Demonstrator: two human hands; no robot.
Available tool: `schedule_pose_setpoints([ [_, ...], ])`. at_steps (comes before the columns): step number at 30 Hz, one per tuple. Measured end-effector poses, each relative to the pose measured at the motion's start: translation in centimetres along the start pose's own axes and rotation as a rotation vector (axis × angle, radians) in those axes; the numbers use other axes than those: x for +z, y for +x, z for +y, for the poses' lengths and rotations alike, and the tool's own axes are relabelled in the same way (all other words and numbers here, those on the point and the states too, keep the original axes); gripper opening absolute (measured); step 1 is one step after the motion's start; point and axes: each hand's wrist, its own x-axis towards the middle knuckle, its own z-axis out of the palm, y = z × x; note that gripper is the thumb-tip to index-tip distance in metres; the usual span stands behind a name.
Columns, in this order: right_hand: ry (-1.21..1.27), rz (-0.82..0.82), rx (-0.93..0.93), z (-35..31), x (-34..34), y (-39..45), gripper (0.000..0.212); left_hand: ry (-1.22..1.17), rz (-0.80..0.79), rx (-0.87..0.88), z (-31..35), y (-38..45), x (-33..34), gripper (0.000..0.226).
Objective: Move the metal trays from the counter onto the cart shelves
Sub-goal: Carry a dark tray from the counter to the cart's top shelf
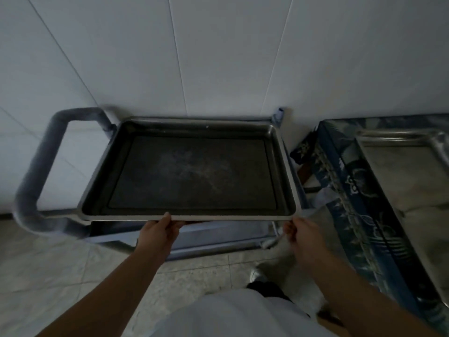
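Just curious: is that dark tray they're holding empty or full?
Empty: the dark tray shows its bare, scuffed floor, gripped at its near rim by left hand and right hand.

A pale panelled wall [218,49] fills the upper half of the frame, its thin seams fanning out from the centre under dim, bluish light. The lower part of the frame shows a floor [60,263] of light mottled tiles with faint grout lines. At the right edge, a blue patterned cloth [345,190] drapes over a surface.
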Motion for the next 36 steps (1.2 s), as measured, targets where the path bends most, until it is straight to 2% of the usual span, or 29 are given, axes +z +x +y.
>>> schedule_pose_setpoints([
  [2,0.036,0.025,0.035,-1.5,0.3,1.8,0.019,-0.172,-0.002,-0.053,-0.1,0.5,1.3,0.026],
  [4,0.127,0.032,0.094,-2.9,0.8,3.5,0.013,-0.233,-0.024,-0.084,-0.2,0.6,2.4,0.017],
  [7,0.078,0.038,0.164,-4.5,1.8,5.4,0.015,-0.171,-0.042,-0.059,-0.2,0.8,3.9,0.006],
  [9,0.001,0.054,0.171,-4.8,2.3,6.4,0.020,-0.118,-0.036,-0.043,-0.1,0.9,4.5,0.008],
  [12,-0.097,0.058,0.166,-4.6,2.1,7.5,0.021,-0.068,0.026,-0.115,0.0,1.2,4.3,0.015],
  [16,-0.248,0.029,0.098,-4.0,1.0,8.1,0.026,0.103,0.026,-0.119,0.0,0.9,3.7,0.021],
  [21,-0.458,-0.025,0.074,-4.4,0.5,6.2,0.025,0.761,0.175,0.136,0.2,-0.1,3.4,0.038],
  [23,-0.605,-0.048,-0.084,-3.8,1.2,4.5,0.023,0.961,0.171,0.280,-0.1,-0.8,2.6,0.037],
  [25,-0.780,-0.072,-0.389,-2.2,2.2,2.1,0.018,1.200,0.190,0.493,-0.4,-1.5,1.5,0.032],
  [28,-1.096,-0.098,-0.681,0.3,3.5,-1.5,0.026,1.462,0.129,0.830,-0.4,-2.0,0.0,0.061],
  [29,-1.219,-0.085,-0.750,1.0,3.7,-2.5,0.042,1.544,0.088,0.882,-0.3,-2.2,-0.4,0.071],
  [32,-1.561,-0.049,-0.946,2.9,3.7,-4.8,0.093,1.747,0.007,0.857,-0.2,-2.9,-1.6,0.095],
  [34,-1.677,-0.090,-0.953,3.8,3.4,-6.1,0.105,1.808,-0.030,0.821,-0.5,-3.4,-2.3,0.099],
  [36,-1.697,-0.125,-0.925,4.5,3.0,-6.9,0.107,1.834,-0.048,0.808,-0.7,-4.2,-2.6,0.101],
])
